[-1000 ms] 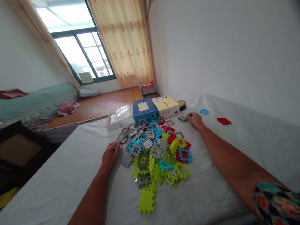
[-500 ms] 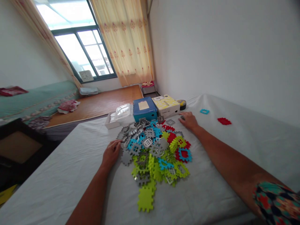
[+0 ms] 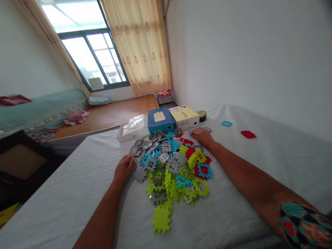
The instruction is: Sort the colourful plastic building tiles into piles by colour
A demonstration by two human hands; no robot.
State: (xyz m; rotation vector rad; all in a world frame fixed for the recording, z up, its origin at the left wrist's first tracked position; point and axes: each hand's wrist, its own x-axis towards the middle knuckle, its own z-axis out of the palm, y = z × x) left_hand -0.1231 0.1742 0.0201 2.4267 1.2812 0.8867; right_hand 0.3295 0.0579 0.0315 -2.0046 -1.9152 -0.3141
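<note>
A heap of flat, notched interlocking plastic tiles (image 3: 162, 157) in grey, lime green, blue, red and white lies on a cloth-covered surface. At its left edge rests my left hand (image 3: 125, 168), fingers loosely stretched out and touching the grey tiles, holding nothing that I can see. My right hand (image 3: 203, 137) is at the heap's far right, its fingers closed over a grey tile (image 3: 190, 132) that they mostly hide. Just behind that hand lies another grey tile (image 3: 208, 129). A lime green square tile (image 3: 161, 219) sticks out toward me at the near end.
Behind the heap stand a blue box (image 3: 160, 119), a white and yellow box (image 3: 184, 117), and a clear plastic container (image 3: 138, 123) by an open white box (image 3: 123, 136). A blue frame tile (image 3: 226, 123) and a red tile (image 3: 248, 134) lie apart on the right.
My right hand has moved left, from a grey piece at its fingertips to the grey tile by the heap. A grey tile now shows behind it. My left hand stays put.
</note>
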